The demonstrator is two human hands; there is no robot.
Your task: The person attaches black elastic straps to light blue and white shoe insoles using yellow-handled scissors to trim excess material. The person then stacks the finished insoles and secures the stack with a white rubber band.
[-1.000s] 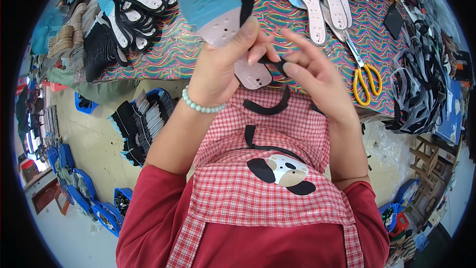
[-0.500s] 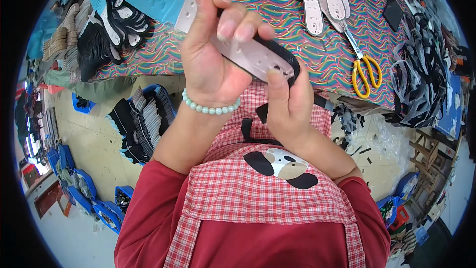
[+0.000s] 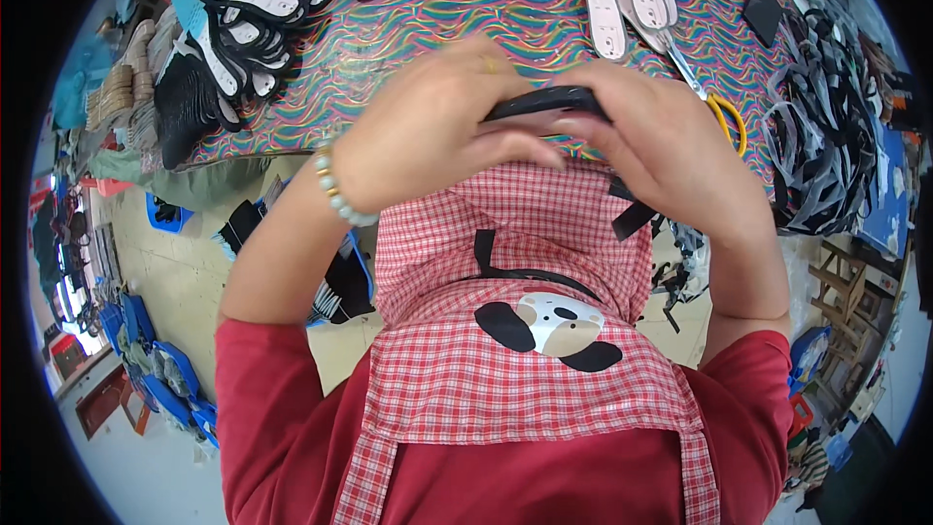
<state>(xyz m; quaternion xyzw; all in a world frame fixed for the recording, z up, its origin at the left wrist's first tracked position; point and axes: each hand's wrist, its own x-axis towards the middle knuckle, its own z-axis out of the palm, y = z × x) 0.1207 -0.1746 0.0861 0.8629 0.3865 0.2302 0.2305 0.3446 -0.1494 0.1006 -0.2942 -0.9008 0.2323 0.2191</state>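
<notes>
A pale insole with black edging spans the gap between my two hands above the table's near edge. Mostly its black edge shows, arched, with a little pinkish surface beneath; the rest is hidden by the fingers. My left hand, with a bead bracelet at the wrist, is closed on one end and slightly blurred. My right hand grips the other end, fingers curled over it. A black strip hangs below my right hand.
Black-edged blue-and-white insoles are piled at the far left. More pale insoles lie at the far right, beside yellow-handled scissors. Black and grey strips heap at the right edge. Wooden stools stand on the floor.
The insole has been turned from lengthwise view to edge-on, its blue part no longer visible. My left hand has turned over, knuckles up; my right hand has moved up and right.
</notes>
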